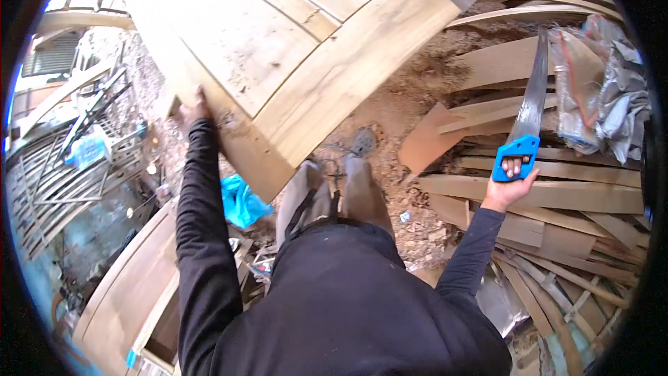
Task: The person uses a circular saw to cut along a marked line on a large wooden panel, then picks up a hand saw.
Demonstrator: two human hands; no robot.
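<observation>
My right hand (510, 179) is closed round the blue handle of a hand saw (532, 97), its blade pointing away from me over the boards on the right. My left hand (195, 113) grips the left edge of a large panelled wooden door (369, 45), thumb on the face and the other fingers hidden behind the edge. The door is tilted in front of me, its near corner close to my legs. Saw and door are well apart.
Stacked planks (543, 191) lie on the right, beside clear plastic bags (602, 90). A crumpled blue bag (243, 202) sits by my left leg. Metal grilles (59, 188) lean at the left. Another wooden panel (125, 285) is near my left arm. Wood shavings cover the floor (410, 216).
</observation>
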